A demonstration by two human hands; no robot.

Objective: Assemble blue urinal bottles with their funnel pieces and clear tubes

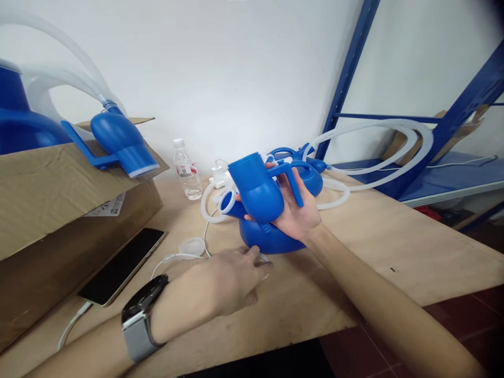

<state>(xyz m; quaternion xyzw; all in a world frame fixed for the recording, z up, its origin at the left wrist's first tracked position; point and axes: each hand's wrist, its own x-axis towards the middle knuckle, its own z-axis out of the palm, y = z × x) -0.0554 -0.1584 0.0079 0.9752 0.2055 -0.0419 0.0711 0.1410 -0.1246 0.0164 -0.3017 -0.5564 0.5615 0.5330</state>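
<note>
1. Palm upward, my right hand [301, 212] grips a blue cup [258, 186] above the table [378, 226]; its round end sits against my palm, its open end points up and leftward, and its handle [293, 184] runs over my fingers.
2. Fingers bent, my left hand [228, 278] reaches low to a thin white loop [263, 257] beside the blue container [271, 241]; I cannot tell whether I pinch the loop.
3. Container and cup overlap in my view, the container standing on the table with its white-rimmed mouth [227, 202] facing left.
4. Behind lie more blue containers [311, 178] and pale hoses [423, 147].
5. Leftward are a water bottle [188, 176], a clear lid [192, 247], a phone [124, 265] and a cardboard box [74, 194] with another blue cup [124, 139] at its edge.
</note>
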